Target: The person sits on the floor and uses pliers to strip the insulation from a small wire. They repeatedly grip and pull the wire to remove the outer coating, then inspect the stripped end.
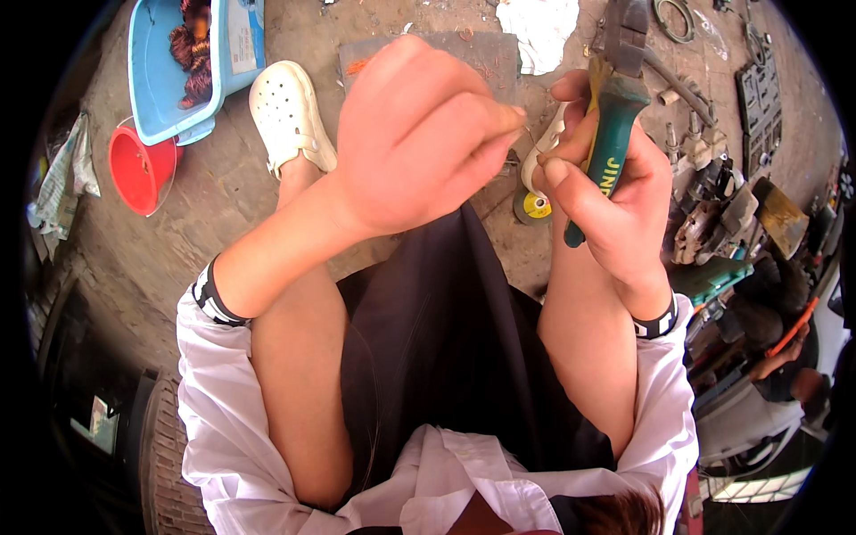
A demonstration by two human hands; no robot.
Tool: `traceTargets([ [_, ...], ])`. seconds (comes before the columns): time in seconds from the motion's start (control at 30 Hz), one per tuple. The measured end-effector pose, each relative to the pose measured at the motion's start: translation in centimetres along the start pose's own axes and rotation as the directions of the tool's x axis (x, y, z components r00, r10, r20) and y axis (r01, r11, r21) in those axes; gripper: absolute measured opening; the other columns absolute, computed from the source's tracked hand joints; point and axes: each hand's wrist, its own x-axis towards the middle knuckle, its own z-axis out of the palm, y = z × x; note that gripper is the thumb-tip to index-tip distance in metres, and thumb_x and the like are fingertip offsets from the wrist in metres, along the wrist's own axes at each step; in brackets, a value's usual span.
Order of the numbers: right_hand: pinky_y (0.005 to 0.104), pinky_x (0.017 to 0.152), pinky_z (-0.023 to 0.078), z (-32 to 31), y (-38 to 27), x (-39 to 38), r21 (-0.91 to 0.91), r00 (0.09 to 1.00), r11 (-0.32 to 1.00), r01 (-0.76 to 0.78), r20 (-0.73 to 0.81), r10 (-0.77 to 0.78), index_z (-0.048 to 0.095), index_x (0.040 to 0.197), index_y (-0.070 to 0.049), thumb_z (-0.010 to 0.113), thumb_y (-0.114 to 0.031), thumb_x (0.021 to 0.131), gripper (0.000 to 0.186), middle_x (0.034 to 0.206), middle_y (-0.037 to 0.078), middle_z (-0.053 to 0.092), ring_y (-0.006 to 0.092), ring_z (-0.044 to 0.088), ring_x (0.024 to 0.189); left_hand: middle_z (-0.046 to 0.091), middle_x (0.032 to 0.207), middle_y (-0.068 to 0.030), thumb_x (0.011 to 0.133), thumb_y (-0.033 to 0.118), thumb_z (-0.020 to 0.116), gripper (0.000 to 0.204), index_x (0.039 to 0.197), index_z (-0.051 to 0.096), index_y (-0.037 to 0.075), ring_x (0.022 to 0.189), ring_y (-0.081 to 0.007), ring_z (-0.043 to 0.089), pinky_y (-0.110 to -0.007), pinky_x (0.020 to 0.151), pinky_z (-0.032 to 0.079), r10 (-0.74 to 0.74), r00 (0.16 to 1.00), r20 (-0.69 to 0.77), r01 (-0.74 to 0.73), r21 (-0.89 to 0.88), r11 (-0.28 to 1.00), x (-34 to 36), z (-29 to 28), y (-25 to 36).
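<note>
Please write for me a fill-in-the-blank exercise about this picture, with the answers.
1. The pliers are in the ____ hand.
2. Of the tub and the bucket, the ____ is larger.
3. The bucket is coloured ____.
4. The left shoe has small round ____ on top.

Answers: right; tub; red; holes

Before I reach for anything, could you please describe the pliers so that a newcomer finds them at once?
Start from the dark cloth in the middle of the picture. Above it, to the right, the person's raised right hand holds the pliers, their metal head pointing up. Their green handle sets them apart from the brown and grey metal parts farther right.
</note>
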Motion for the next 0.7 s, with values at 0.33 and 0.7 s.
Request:
traceTargets([
  [0.33, 0.0306, 0.089, 0.041, 0.0, -0.1, -0.6, 0.155, 0.970, 0.961, -0.229, -0.048, 0.238, 0.073, 0.090, -0.003, 0.074, -0.007, 0.076, 0.015, 0.112, 0.012, 0.061, 0.0171, 0.055, 0.104, 0.061, 0.083, -0.0057, 0.066, -0.003, 0.075, 0.025, 0.089, 0.069, 0.005, 0.071, -0.0191, 0.053, -0.028, 0.058, 0.040, 0.000, 0.999, 0.037, 0.004, -0.103, 0.995, 0.1, -0.3, -0.7],
  [0.7, 0.0322, 0.091, 0.040, 0.0, 0.0, -0.5, 0.094, 0.968, 0.967, -0.238, -0.056, 0.243, 0.073, 0.086, -0.004, 0.072, -0.004, 0.073, 0.013, 0.111, 0.010, 0.058, 0.0189, 0.053, 0.107, 0.059, 0.090, -0.0069, 0.081, 0.003, 0.067, 0.008, 0.089, 0.066, 0.004, 0.079, -0.0172, 0.053, -0.028, 0.067, 0.043, -0.317, 0.908, 0.275, 0.404, -0.376, 0.834, 0.7, -0.4, 0.4],
])
